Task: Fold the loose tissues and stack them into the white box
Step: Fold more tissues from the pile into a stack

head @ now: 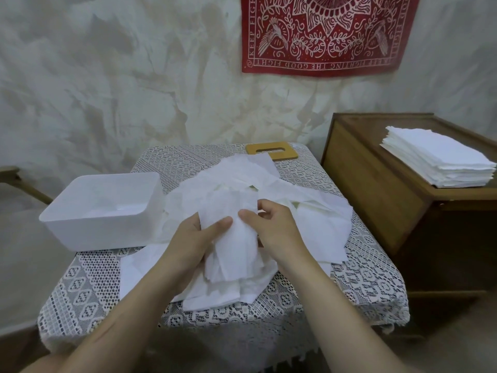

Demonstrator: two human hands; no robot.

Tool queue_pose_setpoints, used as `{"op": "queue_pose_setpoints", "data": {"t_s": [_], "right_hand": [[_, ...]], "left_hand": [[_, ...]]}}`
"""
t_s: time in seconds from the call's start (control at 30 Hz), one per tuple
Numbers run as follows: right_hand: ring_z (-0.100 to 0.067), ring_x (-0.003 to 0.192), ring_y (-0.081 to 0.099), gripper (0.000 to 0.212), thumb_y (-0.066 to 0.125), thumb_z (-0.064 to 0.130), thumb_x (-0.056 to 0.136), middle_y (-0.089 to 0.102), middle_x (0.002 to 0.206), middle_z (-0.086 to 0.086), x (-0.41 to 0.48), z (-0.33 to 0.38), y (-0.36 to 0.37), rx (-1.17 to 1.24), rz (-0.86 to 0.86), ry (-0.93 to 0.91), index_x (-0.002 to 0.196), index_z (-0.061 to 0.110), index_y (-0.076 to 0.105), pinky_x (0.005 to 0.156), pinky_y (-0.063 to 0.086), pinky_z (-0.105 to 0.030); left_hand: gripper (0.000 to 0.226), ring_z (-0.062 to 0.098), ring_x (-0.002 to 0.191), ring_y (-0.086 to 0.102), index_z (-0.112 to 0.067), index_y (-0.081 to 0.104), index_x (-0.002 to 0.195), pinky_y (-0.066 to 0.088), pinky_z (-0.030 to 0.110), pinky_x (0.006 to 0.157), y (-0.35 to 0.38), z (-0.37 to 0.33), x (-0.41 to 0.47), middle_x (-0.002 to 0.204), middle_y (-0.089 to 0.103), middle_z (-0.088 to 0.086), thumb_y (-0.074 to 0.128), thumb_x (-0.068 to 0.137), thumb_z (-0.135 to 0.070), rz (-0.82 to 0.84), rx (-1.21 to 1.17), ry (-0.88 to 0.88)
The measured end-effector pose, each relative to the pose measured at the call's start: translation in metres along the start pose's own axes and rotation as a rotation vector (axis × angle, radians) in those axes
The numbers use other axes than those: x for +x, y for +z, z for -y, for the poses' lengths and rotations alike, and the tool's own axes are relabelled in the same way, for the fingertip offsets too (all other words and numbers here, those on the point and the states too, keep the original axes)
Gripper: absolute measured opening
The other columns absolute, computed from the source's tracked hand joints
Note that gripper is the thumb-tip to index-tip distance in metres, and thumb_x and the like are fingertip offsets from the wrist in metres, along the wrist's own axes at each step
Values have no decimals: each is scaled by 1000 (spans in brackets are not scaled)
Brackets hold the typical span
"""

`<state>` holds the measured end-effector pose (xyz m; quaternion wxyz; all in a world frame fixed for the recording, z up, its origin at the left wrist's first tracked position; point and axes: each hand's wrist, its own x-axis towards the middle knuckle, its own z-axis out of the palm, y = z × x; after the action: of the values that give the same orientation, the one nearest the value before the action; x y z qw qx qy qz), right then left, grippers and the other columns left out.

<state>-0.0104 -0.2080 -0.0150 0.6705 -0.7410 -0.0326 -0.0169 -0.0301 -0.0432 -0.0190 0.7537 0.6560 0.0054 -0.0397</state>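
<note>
A white tissue (236,246) is held between both hands above the near middle of the table. It is gripped by the left hand (196,238) with the thumb laid across its front and the fingers curled in behind it. Its upper right edge is pinched by the right hand (271,227), thumb against bent fingers, so both grips are narrow and closed on the paper. The sheet hangs creased lengthwise (whether it is one sheet or several cannot be told).

Under and behind the hands a heap of loose tissues (309,211) is spread over the lace tablecloth (94,286), reaching from the near edge to the far side.

Just left of the heap the white box (102,232) is set upright on the table's left edge, its mouth open; inside, only its glossy white floor is seen. At the far edge a wooden lid (271,151) with a slot is laid flat, partly covered by the heap.

To the right a wooden cabinet (376,184) is placed beside the table, and a neat stack of folded tissues (441,162) is kept on its top. A red patterned cloth (322,33) is hung on the wall.
</note>
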Motion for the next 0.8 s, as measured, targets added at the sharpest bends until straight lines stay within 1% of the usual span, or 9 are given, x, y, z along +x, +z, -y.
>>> {"op": "queue_pose_setpoints", "data": {"t_s": [0.07, 0.13, 0.2, 0.37, 0.47, 0.6, 0.67, 0.73, 0.8], "right_hand": [[-21, 70, 70, 15, 72, 23, 92, 71, 69, 1, -1, 1, 2, -18, -9, 15, 77, 24, 69, 64, 59, -45], [-20, 61, 66, 13, 71, 24, 93, 67, 65, 1, -2, 1, -2, -33, -44, 47, 80, 23, 68, 52, 54, -36], [-13, 57, 62, 12, 69, 28, 94, 68, 64, 6, -5, -1, -17, -135, -97, 49, 82, 25, 69, 55, 48, -29], [-20, 91, 65, 14, 60, 37, 98, 72, 95, 10, -9, -13, -86, -705, -332, 103, 98, 28, 70, 68, 43, -30], [-32, 107, 63, 36, 62, 45, 98, 68, 113, -1, -11, -18, -118, -859, -386, 223, 119, 17, 64, 77, 42, -35], [-29, 90, 57, 30, 66, 47, 94, 56, 87, 2, -4, -25, -127, -812, -291, 334, 88, 20, 54, 72, 40, -35], [-24, 91, 57, 24, 70, 41, 92, 59, 92, 3, -2, -22, -127, -732, -278, 325, 90, 19, 59, 77, 43, -33], [-22, 91, 61, 18, 72, 36, 91, 62, 94, 5, -2, -18, -128, -635, -286, 275, 97, 19, 67, 80, 46, -33], [-21, 88, 61, 13, 72, 36, 91, 63, 91, 7, -7, -15, -129, -590, -298, 206, 95, 25, 68, 75, 45, -33]], "left_hand": [[27, 28, 106, 75, -10, 68, 125, 60, 44, 88, 0, 4, 0, 115, 78, 8, 65, 98, -16, -12, -19, -33], [27, 30, 107, 75, -8, 68, 124, 58, 46, 91, -3, 7, 2, 114, 78, 9, 65, 98, -15, -50, -22, -44], [26, 30, 105, 75, -8, 68, 123, 59, 46, 89, -7, 8, 4, 113, 79, 9, 66, 98, -14, -89, -17, -53], [23, 30, 102, 76, -7, 67, 123, 58, 47, 88, -13, 10, 3, 113, 78, 12, 60, 102, -12, -68, 10, -107], [23, 32, 105, 75, -8, 66, 124, 57, 48, 91, -8, 9, 0, 113, 78, 11, 58, 102, -10, -53, 17, -107], [25, 30, 105, 75, -9, 65, 126, 57, 46, 88, -5, 6, -4, 115, 78, 11, 58, 103, -11, -57, 31, -88], [24, 30, 105, 75, -10, 66, 125, 58, 45, 88, -7, 5, -5, 115, 78, 11, 58, 102, -11, -64, 57, -71], [25, 31, 109, 74, -11, 67, 125, 56, 50, 96, -10, 3, -6, 117, 77, 10, 59, 102, -12, -67, 84, -55], [24, 32, 111, 73, -12, 68, 124, 52, 56, 104, -13, 3, -8, 117, 77, 9, 59, 102, -13, -69, 104, -47]]}}
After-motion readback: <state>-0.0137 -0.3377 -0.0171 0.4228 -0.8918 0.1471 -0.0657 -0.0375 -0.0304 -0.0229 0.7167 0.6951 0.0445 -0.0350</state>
